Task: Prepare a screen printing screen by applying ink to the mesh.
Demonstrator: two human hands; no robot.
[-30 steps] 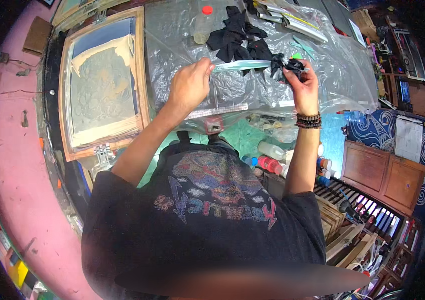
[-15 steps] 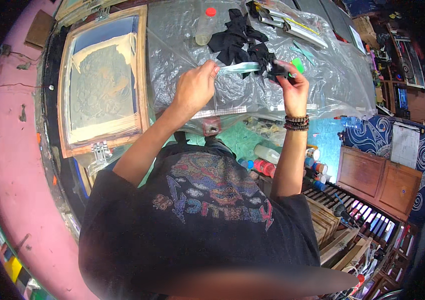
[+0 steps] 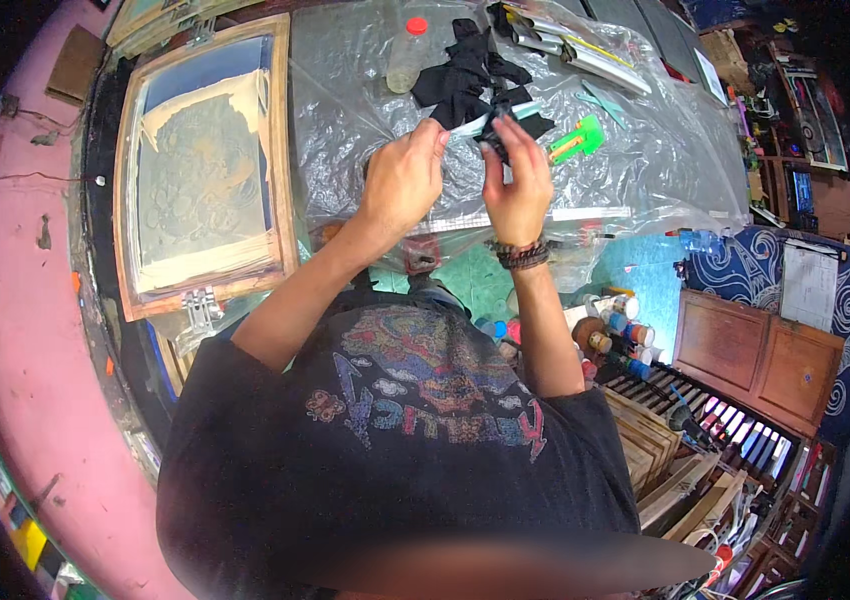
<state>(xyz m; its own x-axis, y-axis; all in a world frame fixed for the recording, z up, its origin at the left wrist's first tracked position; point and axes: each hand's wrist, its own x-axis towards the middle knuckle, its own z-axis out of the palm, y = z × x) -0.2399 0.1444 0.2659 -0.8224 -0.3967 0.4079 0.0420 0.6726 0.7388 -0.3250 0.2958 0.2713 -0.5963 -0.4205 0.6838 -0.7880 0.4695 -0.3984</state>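
Note:
My left hand (image 3: 404, 173) is closed round the near end of a pale teal flat strip (image 3: 470, 126), which slants up to the right. My right hand (image 3: 518, 190) is at the strip's middle, fingers bent and pinched on a piece of black cloth (image 3: 491, 146) pressed against it. The strip's far end shows past my right fingertips. More black cloth (image 3: 460, 78) lies bunched on the plastic sheet just beyond. To the right of my right hand lies a bright green tool (image 3: 579, 140) with a tan part. Bracelets circle my right wrist.
A clear bottle with a red cap (image 3: 408, 58) stands behind the cloth. At left is a wood-framed screen (image 3: 200, 160) with a metal clamp (image 3: 202, 310). Silver-edged bars (image 3: 595, 62) lie at the back. Plastic sheeting (image 3: 345, 170) covers the table. Jars (image 3: 627, 330) stand below right.
My right hand has moved left along the strip, bringing the black cloth toward my left hand. The strip's far end and the green tool have come into fuller view.

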